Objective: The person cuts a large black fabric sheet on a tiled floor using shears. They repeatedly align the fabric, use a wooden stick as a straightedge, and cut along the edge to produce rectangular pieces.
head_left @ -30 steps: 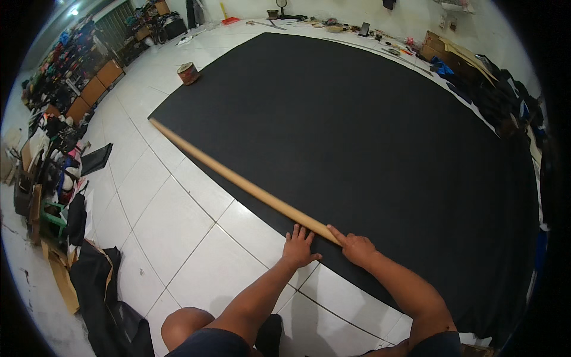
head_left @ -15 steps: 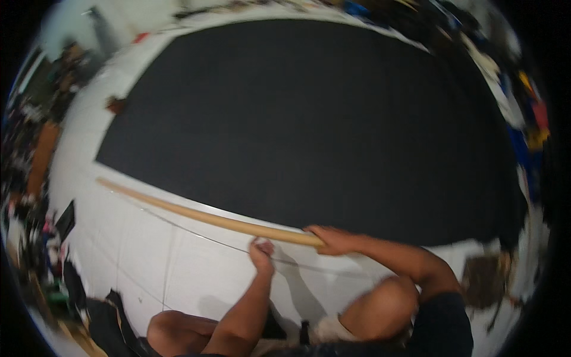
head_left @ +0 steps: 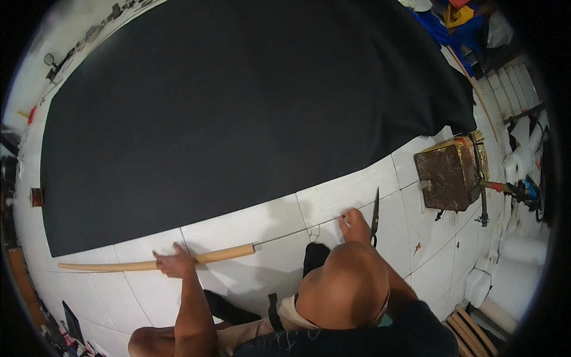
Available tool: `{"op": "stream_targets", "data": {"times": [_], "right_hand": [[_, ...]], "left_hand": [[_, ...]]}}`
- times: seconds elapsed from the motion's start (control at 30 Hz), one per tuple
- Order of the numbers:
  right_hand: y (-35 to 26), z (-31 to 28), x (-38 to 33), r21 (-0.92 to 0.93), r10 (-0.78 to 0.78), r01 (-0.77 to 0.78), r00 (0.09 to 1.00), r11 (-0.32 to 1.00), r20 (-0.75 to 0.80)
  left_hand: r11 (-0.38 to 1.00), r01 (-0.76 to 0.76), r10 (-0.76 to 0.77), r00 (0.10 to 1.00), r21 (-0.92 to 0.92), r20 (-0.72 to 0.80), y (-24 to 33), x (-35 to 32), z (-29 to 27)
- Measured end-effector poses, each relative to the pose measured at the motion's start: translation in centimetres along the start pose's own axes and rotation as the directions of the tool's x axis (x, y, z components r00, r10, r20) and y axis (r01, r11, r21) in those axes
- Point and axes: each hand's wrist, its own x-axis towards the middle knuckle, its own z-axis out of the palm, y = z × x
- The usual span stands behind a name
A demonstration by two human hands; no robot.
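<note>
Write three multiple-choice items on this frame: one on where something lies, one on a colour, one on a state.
1. Where do the scissors lie?
A. on the black sheet
B. on the white tile floor beside the right hand
C. on the brown box

2. What colour is the big sheet spread on the floor?
A. black
B. red
C. white

3. What is the left hand doing?
A. resting flat on bare tile
B. holding scissors
C. gripping the long tan tube

Key: 1 B, they lie on the floor next to the right hand; 2 A, it is plainly black; 3 C, its fingers are on the tube.
</note>
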Motion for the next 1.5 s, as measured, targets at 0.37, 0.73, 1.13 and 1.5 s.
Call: {"op": "stream_targets", "data": {"times": [0.37,0.73,1.13,1.5], "right_hand": [[8.6,-2.8,-7.4,0.149,0.413,-0.395,0.902,0.907,-0.126],[10.9,-2.6,-7.3,0.086,0.495,-0.52,0.843,0.85,0.213],[1.4,2.1,-6.7,0.528,0.118,-0.551,0.756,0.646,0.644],[-0.6,4.6,-4.0,0.441,0.1,-0.45,0.779,0.777,0.619]], "left_hand": [[-0.055,-0.922,0.919,-0.197,-0.384,0.342,19.8,-14.4,2.9],[-0.118,-0.94,0.943,-0.207,-0.32,0.262,18.8,-16.8,5.8],[0.008,-0.874,0.995,-0.039,-0.486,0.087,19.4,-18.7,5.1],[0.116,-0.807,0.989,0.038,-0.579,0.144,19.8,-18.6,4.0]]}}
